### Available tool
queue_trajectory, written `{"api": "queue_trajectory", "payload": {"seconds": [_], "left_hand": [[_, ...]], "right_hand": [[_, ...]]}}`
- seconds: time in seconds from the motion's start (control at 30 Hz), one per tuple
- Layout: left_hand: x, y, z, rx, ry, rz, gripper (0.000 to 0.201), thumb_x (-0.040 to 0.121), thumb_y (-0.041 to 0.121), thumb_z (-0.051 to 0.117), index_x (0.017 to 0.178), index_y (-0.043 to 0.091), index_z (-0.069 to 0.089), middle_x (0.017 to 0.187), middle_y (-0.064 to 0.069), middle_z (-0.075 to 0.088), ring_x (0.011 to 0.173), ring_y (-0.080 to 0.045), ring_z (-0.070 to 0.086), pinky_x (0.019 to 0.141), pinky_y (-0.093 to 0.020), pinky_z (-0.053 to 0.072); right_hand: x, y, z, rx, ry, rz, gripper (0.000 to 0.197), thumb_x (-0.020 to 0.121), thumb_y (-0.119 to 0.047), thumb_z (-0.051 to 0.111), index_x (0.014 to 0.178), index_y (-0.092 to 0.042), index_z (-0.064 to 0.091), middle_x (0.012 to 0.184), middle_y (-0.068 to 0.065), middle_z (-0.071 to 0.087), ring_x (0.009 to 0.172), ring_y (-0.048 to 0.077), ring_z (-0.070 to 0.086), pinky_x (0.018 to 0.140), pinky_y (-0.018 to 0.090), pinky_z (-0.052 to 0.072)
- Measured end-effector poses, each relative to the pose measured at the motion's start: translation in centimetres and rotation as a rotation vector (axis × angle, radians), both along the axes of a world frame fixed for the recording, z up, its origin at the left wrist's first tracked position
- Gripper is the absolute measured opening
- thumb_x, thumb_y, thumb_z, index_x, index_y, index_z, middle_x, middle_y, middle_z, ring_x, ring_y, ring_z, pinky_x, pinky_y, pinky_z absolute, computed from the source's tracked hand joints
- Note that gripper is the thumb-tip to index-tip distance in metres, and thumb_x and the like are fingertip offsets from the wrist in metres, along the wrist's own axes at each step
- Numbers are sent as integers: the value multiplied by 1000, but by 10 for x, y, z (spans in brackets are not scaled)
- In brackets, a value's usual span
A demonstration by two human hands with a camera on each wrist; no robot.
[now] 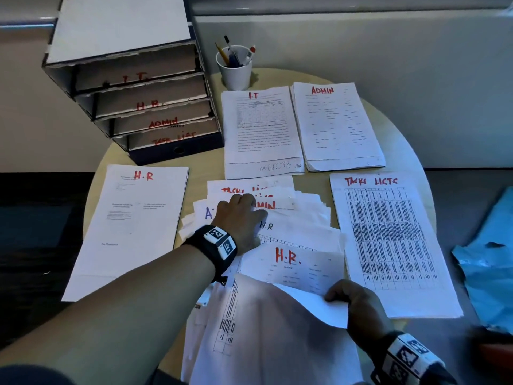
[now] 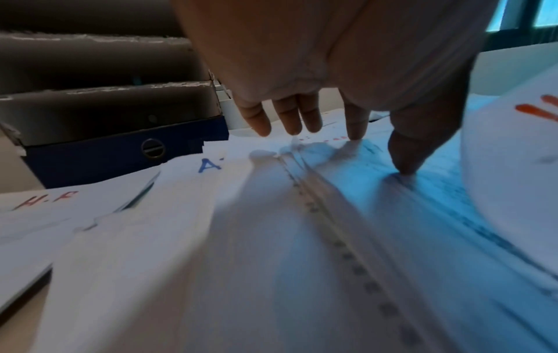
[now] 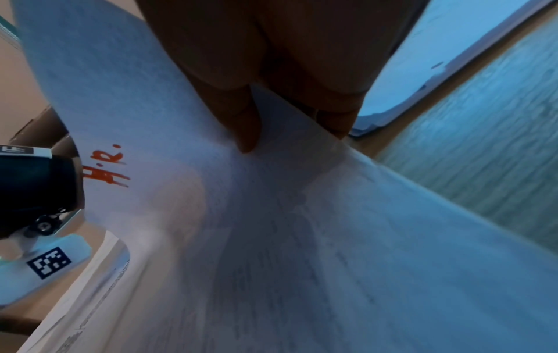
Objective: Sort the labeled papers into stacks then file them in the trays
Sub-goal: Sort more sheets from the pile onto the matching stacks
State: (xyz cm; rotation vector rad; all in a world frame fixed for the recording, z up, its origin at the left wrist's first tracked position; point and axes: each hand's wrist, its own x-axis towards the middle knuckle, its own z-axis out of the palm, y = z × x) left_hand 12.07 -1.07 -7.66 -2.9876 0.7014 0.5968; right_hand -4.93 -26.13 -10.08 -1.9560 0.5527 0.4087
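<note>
Sorting step, nothing filed yet. Right hand (image 1: 358,298) pinches corner of white sheet marked red "H.R." (image 1: 288,262), lifted off unsorted fanned paper pile (image 1: 305,218) mid-desk. Left hand (image 1: 241,218) open, fingers flat, pinning pile. Next: carry sheet across left arm to white "H.R" stack (image 1: 133,226) at left. Grey cardboard labelled trays (image 1: 144,107) untouched.

Office: labelled filing trays (image 1: 155,107), pen cup (image 1: 235,68), paperwork.

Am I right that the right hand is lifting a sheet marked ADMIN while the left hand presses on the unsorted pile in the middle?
Not quite. The sheet that the right hand is lifting is marked H.R. in red, not ADMIN; the head view and the right wrist view both show it. The rest holds: the left hand presses on the unsorted pile in the middle.
</note>
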Motion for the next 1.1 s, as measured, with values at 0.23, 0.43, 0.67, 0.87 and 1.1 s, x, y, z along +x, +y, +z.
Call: {"api": "queue_trajectory", "payload": {"seconds": [0.23,0.43,0.67,0.87,1.1], "left_hand": [[8,-4,1,1,85,24,63,77,50,76,130,29,48,132,-5,40,124,-30,38,100,-46,37],[9,-4,2,20,126,39,70,76,49,76,136,32,44,132,-6,38,124,-30,37,99,-47,36],[13,-5,1,-29,169,159,39,73,38,80,101,31,54,123,-3,40,117,-28,39,93,-46,42],[1,25,15,-300,28,135,17,81,31,73,78,34,56,117,6,51,115,-24,44,83,-37,38],[-62,54,52,-874,333,232,14,87,23,66,82,30,54,85,6,65,81,-14,60,76,-30,50]], "right_hand": [[2,1,1,-13,34,9,34,81,6,56,64,-21,69,69,-1,70,65,18,61,59,24,43],[2,0,0,64,25,-65,21,76,-5,58,63,-18,69,70,0,71,70,28,64,62,29,45],[2,1,9,146,-10,-126,17,70,-5,60,57,-14,67,66,8,68,60,21,59,56,26,41],[-2,-12,14,98,-170,-53,33,71,8,75,79,-23,70,70,-4,71,63,6,62,61,18,49],[7,-16,16,436,-141,-195,75,71,13,74,133,-23,53,97,7,76,89,22,72,72,36,60]]}}
